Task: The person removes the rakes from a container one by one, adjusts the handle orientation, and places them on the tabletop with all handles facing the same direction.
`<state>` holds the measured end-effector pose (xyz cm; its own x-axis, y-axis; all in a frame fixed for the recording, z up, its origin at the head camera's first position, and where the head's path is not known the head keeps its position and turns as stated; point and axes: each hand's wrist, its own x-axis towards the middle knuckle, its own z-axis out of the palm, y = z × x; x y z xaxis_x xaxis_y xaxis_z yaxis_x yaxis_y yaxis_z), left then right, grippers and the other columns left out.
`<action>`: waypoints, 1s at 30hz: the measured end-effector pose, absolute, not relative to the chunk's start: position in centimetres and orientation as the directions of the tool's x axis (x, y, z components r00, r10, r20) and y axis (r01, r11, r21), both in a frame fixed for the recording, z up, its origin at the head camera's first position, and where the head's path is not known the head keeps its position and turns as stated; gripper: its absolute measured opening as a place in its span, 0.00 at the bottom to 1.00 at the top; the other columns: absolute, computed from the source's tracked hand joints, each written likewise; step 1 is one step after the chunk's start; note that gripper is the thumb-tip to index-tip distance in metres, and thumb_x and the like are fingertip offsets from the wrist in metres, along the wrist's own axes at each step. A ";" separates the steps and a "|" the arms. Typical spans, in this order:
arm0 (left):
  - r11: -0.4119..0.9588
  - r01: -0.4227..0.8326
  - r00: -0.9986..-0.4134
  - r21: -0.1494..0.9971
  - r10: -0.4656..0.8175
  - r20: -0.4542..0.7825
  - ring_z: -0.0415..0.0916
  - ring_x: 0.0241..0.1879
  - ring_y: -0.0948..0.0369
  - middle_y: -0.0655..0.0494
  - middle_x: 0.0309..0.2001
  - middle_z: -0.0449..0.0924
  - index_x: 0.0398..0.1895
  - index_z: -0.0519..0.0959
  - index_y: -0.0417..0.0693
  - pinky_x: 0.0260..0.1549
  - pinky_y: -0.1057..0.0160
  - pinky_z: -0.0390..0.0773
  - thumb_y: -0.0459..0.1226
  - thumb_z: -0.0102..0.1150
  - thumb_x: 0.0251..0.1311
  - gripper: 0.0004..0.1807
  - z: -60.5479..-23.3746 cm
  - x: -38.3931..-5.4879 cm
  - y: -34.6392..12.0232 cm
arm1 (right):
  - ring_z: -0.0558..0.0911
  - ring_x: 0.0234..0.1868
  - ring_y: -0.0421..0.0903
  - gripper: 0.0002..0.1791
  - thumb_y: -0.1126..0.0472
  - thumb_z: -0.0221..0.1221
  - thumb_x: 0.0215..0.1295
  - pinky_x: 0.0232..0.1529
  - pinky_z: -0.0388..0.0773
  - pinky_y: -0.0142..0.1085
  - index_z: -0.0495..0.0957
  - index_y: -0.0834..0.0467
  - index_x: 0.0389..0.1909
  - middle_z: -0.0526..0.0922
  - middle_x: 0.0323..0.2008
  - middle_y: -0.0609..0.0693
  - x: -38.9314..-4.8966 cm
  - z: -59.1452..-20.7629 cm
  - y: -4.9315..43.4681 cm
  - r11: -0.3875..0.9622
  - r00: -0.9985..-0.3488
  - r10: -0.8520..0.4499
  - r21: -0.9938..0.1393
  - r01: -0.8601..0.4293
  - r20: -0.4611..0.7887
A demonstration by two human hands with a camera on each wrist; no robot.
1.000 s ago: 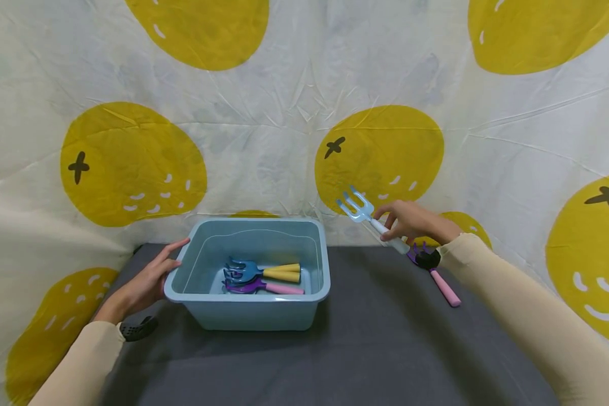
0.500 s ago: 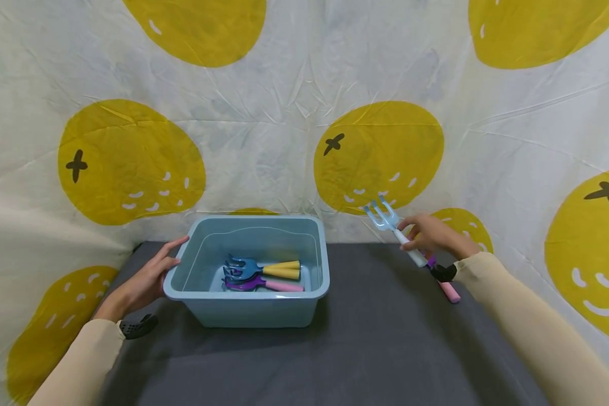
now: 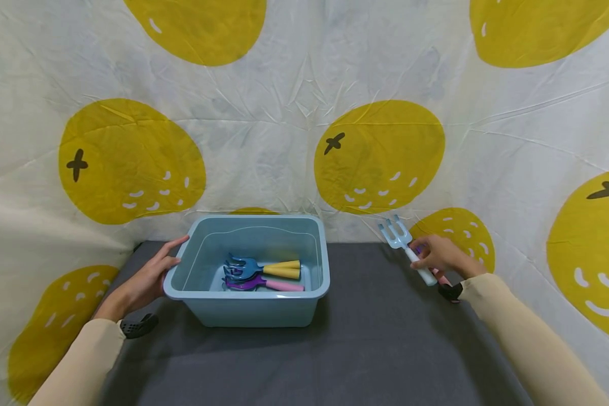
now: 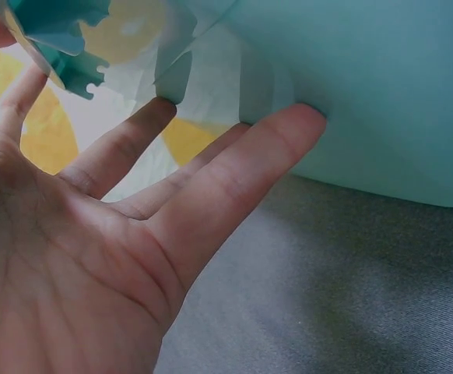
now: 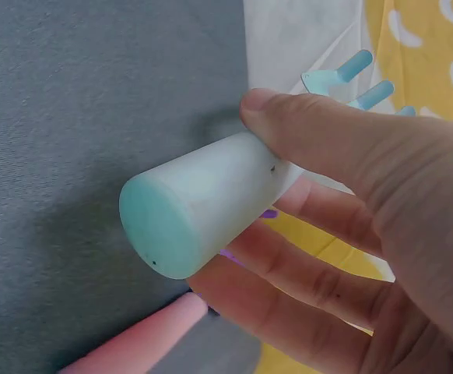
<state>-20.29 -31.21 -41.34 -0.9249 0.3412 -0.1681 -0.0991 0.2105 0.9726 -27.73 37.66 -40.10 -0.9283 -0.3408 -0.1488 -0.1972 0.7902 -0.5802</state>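
Observation:
My right hand (image 3: 438, 252) pinches the white handle of a small light blue garden fork (image 3: 398, 237), its tines pointing up and away to the left. In the right wrist view, thumb and fingers grip the handle (image 5: 211, 199) ahead of its butt end. Mostly hidden behind that hand lies a purple garden tool with a pink handle (image 5: 137, 343). My left hand (image 3: 147, 283) is at the left side of a light blue plastic bin (image 3: 259, 312). Seen from the left wrist, its straight fingers touch the bin's outer wall (image 4: 398, 109).
Inside the bin lie blue hand forks (image 3: 245, 272) with yellow handles and a purple tool with a pink handle (image 3: 284, 286). Dark grey cloth (image 3: 370, 338) covers the table. A white curtain (image 3: 264, 158) with yellow fruit prints hangs close behind.
My right hand has carried the light blue fork right and down, toward the table beside the purple tool, now largely covering that tool. The left hand and bin have stayed in place.

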 end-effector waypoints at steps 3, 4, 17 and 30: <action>0.211 -0.091 -0.925 0.973 0.343 -0.161 0.64 0.62 0.35 0.38 0.78 0.39 0.83 0.41 0.71 0.50 0.48 0.79 0.48 0.41 0.81 0.35 -41.3 -20.3 -31.2 | 0.81 0.25 0.51 0.27 0.59 0.73 0.61 0.27 0.83 0.43 0.78 0.68 0.57 0.81 0.31 0.52 -27.6 -41.0 38.0 0.806 -0.928 -0.344 -0.552 -0.215 -0.141; 0.214 -0.088 -0.926 0.973 0.342 -0.160 0.64 0.62 0.36 0.38 0.78 0.39 0.83 0.41 0.71 0.50 0.48 0.79 0.48 0.41 0.81 0.34 -41.3 -20.3 -31.2 | 0.80 0.24 0.50 0.27 0.59 0.73 0.61 0.26 0.82 0.42 0.78 0.68 0.57 0.80 0.31 0.52 -27.6 -41.4 38.1 0.811 -0.929 -0.340 -0.544 -0.214 -0.143; 0.227 -0.107 -0.930 0.968 0.322 -0.179 0.62 0.64 0.33 0.39 0.79 0.38 0.83 0.41 0.70 0.50 0.45 0.79 0.49 0.41 0.80 0.35 -41.3 -20.1 -31.0 | 0.83 0.26 0.51 0.28 0.61 0.73 0.60 0.24 0.84 0.47 0.77 0.67 0.58 0.84 0.33 0.53 -27.0 -44.8 39.0 0.785 -0.940 -0.273 -0.613 -0.094 -0.205; 0.237 -0.087 -0.930 0.968 0.328 -0.164 0.60 0.65 0.32 0.38 0.79 0.40 0.83 0.40 0.70 0.52 0.46 0.78 0.49 0.41 0.80 0.35 -41.4 -20.1 -31.0 | 0.82 0.27 0.49 0.27 0.62 0.72 0.61 0.24 0.84 0.47 0.77 0.69 0.58 0.87 0.33 0.53 -26.5 -46.2 38.8 0.783 -0.930 -0.275 -0.618 -0.068 -0.245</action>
